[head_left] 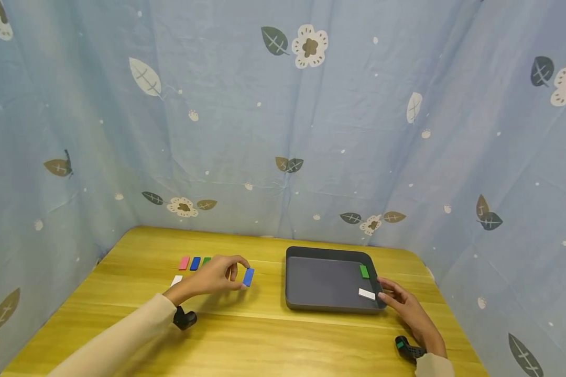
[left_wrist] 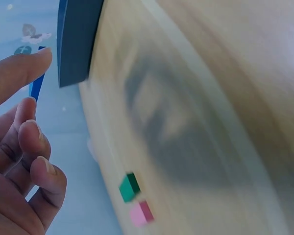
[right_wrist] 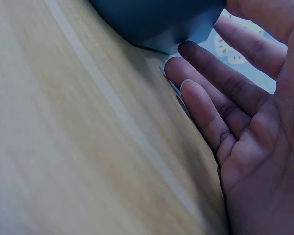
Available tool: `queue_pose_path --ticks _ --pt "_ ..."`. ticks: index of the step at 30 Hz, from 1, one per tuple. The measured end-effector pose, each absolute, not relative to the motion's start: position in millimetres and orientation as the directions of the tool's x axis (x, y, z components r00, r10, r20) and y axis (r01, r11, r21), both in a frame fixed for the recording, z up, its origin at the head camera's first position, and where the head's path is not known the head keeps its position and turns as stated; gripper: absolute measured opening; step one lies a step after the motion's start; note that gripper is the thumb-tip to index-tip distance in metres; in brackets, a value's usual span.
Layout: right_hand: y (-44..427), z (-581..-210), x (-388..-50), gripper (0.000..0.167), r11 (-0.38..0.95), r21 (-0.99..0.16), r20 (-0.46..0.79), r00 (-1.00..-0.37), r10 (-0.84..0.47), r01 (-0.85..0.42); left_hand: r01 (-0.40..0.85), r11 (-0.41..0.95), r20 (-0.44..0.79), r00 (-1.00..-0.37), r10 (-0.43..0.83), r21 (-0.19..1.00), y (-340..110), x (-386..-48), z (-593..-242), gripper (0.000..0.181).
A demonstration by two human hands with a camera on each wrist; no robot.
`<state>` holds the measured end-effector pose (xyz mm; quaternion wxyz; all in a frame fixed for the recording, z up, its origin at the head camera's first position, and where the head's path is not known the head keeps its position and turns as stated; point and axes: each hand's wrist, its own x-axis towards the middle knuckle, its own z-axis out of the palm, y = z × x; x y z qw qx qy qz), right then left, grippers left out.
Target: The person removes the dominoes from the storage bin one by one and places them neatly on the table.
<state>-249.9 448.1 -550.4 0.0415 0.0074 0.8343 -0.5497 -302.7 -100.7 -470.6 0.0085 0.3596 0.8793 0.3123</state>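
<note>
Between thumb and index finger, my left hand (head_left: 217, 276) pinches a blue rectangular block (head_left: 248, 277) raised above the table. The left wrist view shows the same blue block (left_wrist: 37, 87) edge-on, its other fingers loosely bent. Right of it stands a dark grey tray (head_left: 330, 305). Inside, near its right wall, lie a green block (head_left: 364, 271) and a white block (head_left: 367, 294). My right hand (head_left: 407, 307) touches the tray's right rim with thumb and index fingertips. In the right wrist view its fingers (right_wrist: 206, 107) extend, barely bent, beside the tray's outer wall.
Behind my left hand, a pink block (head_left: 184, 263), another blue block (head_left: 195, 263) and a partly hidden green block (head_left: 206, 259) form a row. A white block (head_left: 176, 280) is partly covered by the left wrist. A patterned curtain (head_left: 245, 131) surrounds the wooden table (head_left: 264, 340).
</note>
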Motion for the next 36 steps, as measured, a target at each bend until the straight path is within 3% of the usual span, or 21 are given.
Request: queue_pose_path --ticks 22,36 --pt "449 -551 -247 0.066 0.405 -0.912 -0.081 -0.997 -0.02 0.066 0.515 0.628 0.161 -0.832 0.531 0.584 -173 -281 -497 0.041" --pt "444 -551 -248 0.068 0.408 -0.91 -0.091 -0.996 -0.011 0.079 0.513 0.648 0.193 -0.844 0.501 0.563 -198 -274 -510 0.04"
